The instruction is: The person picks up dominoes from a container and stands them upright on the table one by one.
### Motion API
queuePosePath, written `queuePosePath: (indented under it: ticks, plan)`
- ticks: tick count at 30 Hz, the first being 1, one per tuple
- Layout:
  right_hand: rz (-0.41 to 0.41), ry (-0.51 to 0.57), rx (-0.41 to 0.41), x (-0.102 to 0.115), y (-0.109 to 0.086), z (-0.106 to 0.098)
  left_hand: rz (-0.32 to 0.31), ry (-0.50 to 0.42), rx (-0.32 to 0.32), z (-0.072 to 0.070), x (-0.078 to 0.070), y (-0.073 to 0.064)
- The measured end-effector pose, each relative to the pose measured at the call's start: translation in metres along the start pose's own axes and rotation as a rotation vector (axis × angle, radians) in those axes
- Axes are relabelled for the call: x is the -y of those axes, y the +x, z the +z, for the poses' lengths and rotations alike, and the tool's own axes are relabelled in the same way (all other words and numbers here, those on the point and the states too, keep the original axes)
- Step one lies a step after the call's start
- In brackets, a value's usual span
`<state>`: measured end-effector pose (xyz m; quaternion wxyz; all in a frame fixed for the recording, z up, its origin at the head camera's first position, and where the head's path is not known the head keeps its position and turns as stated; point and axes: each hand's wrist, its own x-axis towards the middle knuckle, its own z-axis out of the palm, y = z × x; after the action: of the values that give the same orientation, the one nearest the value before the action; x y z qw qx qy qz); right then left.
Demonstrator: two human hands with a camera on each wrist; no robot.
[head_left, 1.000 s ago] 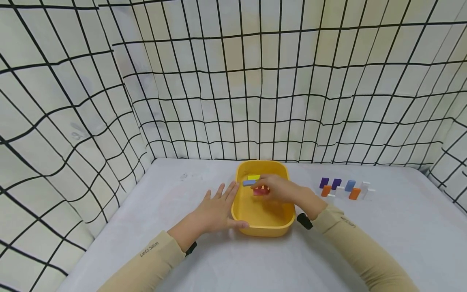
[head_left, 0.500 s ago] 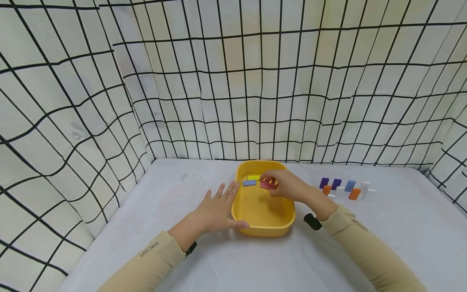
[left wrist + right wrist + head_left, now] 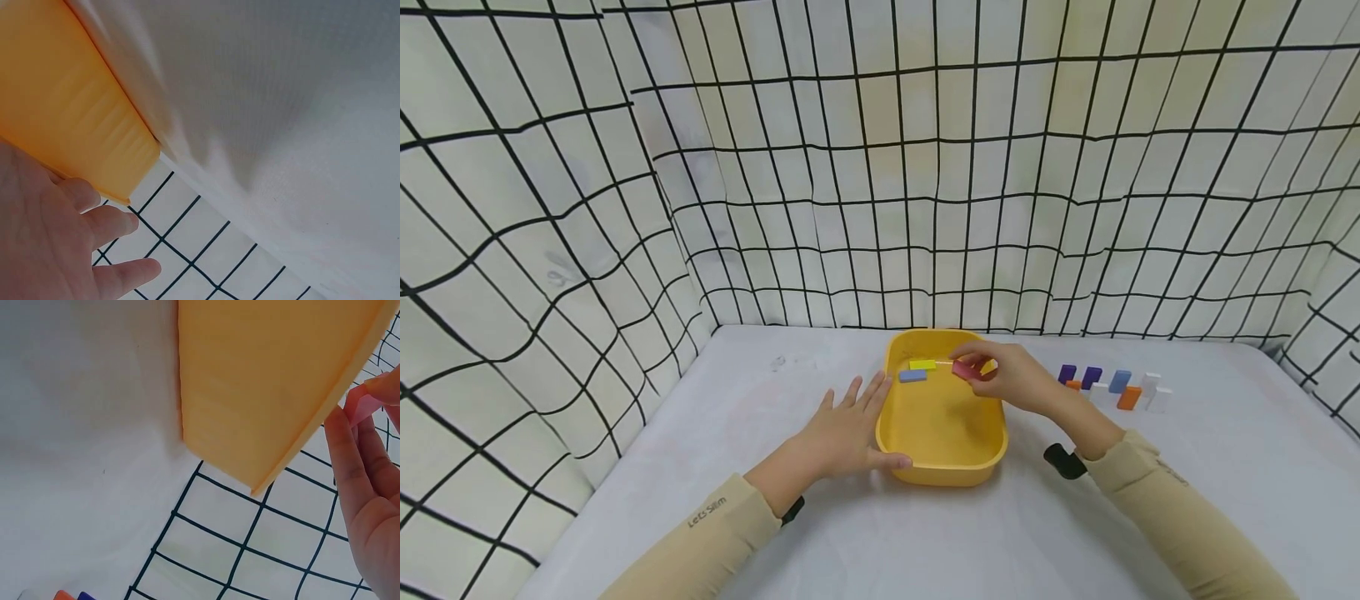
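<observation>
A yellow tub [image 3: 992, 454] sits mid-table, with a yellow block [image 3: 922, 364] and a blue block [image 3: 913, 376] lying inside near its far wall. My right hand [image 3: 1000, 377] hovers over the tub's far right corner and pinches a red block [image 3: 964, 371] between fingers and thumb; the right wrist view shows that block [image 3: 356, 403] as a pink sliver beside the tub's wall [image 3: 262, 381]. My left hand [image 3: 844, 432] lies flat, fingers spread, against the tub's left side, thumb at the front rim. In the left wrist view, its fingers [image 3: 100, 225] rest by the tub [image 3: 69, 119].
Right of the tub stand several small upright blocks: purple [image 3: 1067, 374], orange [image 3: 1127, 397], blue [image 3: 1119, 381] and white [image 3: 1157, 398]. Grid-patterned fabric walls [image 3: 880, 183] enclose the white table [image 3: 820, 542] on three sides.
My right hand has lifted the red block out of the tub's middle and carried it up and to the right, toward the far right rim. The left hand has stayed put.
</observation>
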<state>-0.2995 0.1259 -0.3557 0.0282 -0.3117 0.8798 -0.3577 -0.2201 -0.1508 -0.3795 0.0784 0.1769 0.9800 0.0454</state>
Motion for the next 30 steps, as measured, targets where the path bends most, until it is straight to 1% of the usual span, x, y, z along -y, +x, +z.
queuePosePath:
  ticks: [8,17,22,28,30]
  plan:
    - [-0.016,0.0,-0.006,-0.004,-0.01,-0.012,-0.001,-0.001,-0.001,0.0,0.0,0.0]
    - [-0.005,-0.01,-0.015,-0.012,-0.028,-0.029,0.006,0.007,-0.008,-0.001,-0.001,0.0]
    - [-0.02,-0.028,-0.038,-0.018,-0.041,-0.04,0.007,0.003,-0.008,-0.001,-0.001,0.0]
    - [-0.043,-0.013,-0.069,-0.026,-0.055,-0.051,0.007,0.004,-0.016,-0.001,-0.001,-0.001]
    - [-0.036,0.002,-0.078,-0.028,-0.06,-0.055,0.007,0.001,-0.016,-0.001,-0.001,-0.001]
